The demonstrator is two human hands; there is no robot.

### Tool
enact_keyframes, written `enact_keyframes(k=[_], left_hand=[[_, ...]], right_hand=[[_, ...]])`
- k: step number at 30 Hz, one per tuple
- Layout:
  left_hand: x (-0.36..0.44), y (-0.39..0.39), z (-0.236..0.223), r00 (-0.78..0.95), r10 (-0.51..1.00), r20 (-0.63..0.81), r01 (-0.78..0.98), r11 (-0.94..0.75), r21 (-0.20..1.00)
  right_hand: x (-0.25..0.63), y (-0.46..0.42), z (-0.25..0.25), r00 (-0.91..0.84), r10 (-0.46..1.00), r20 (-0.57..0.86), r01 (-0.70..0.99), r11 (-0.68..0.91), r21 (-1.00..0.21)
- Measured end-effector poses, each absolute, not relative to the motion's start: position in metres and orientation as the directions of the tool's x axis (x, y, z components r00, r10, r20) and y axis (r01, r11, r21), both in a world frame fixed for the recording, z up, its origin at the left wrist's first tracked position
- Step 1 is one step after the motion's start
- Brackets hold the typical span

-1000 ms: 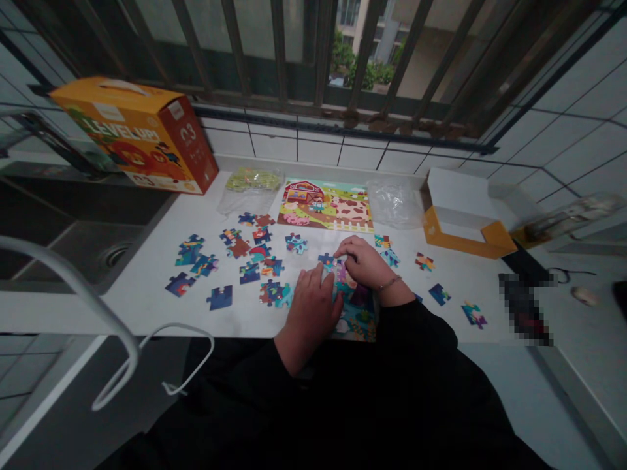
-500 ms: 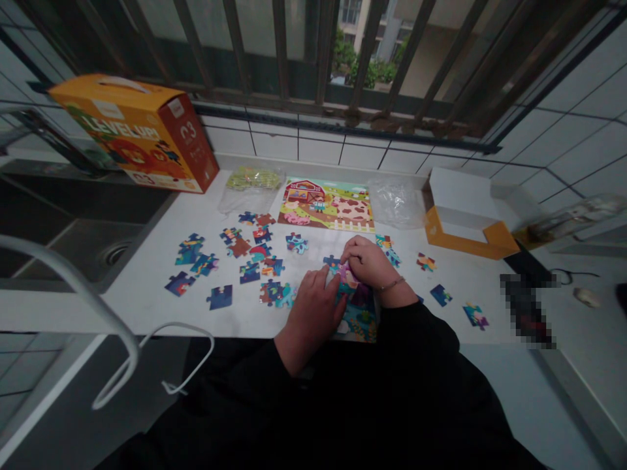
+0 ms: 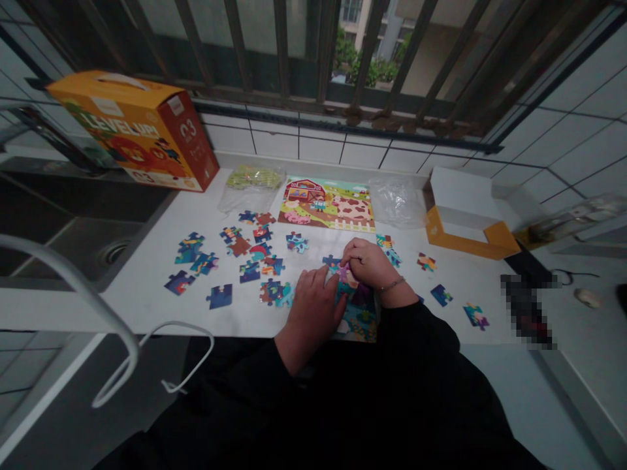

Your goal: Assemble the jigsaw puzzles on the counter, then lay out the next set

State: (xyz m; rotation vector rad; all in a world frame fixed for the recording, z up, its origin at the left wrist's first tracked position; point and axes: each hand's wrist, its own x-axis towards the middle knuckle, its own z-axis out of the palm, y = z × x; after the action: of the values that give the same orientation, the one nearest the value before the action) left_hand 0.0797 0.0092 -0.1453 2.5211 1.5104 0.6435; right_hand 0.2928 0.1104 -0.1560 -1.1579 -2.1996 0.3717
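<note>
My right hand point(image 3: 369, 264) pinches a pink-and-purple jigsaw piece point(image 3: 347, 279) against a partly joined puzzle point(image 3: 357, 320) lying under both hands. My left hand point(image 3: 313, 307) rests flat beside that piece, its fingertips on the joined blue pieces, holding nothing. Much of the joined puzzle is hidden by my hands. Loose blue and multicoloured pieces point(image 3: 249, 271) lie scattered to the left, with a few point(image 3: 441, 295) to the right. A finished farm-scene puzzle point(image 3: 326, 205) with a barn and cow pattern lies beyond my hands.
The white countertop point(image 3: 147, 307) ends at a front edge near my body. A steel sink point(image 3: 88, 248) lies to the left. An orange puzzle box point(image 3: 137, 134), plastic bags point(image 3: 396, 202), and an orange-and-white box tray point(image 3: 470, 215) stand along the back, below a barred window point(image 3: 294, 52).
My hands have drawn closer around the pink-and-purple piece, and my left hand has shifted slightly right. The head view has tilted a little; the loose pieces stay put.
</note>
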Motion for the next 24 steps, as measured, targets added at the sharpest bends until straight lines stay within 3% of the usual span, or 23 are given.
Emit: enact_keyframes(k=[14,17,22,24], left_hand=[[0.079,0.003,-0.147,0.412,0.859,0.304,0.81,-0.498,0.31],[0.067,0.002,-0.138,0.451,0.81,0.375,0.757,-0.57,0.321],[0.038,-0.026,-0.083,0.465,0.615,0.637,0.577,-0.756,0.309],[0.036,-0.057,-0.06,0.481,0.629,0.61,0.571,-0.753,0.327]], right_hand=[[0.294,0.112,-0.159,-0.466,0.815,0.346,0.656,0.58,-0.483],[0.294,0.11,-0.157,-0.457,0.817,0.353,0.647,0.577,-0.498],[0.293,0.108,-0.153,-0.423,0.812,0.401,0.659,0.58,-0.479],[0.294,0.108,-0.153,-0.393,0.811,0.432,0.657,0.577,-0.485]])
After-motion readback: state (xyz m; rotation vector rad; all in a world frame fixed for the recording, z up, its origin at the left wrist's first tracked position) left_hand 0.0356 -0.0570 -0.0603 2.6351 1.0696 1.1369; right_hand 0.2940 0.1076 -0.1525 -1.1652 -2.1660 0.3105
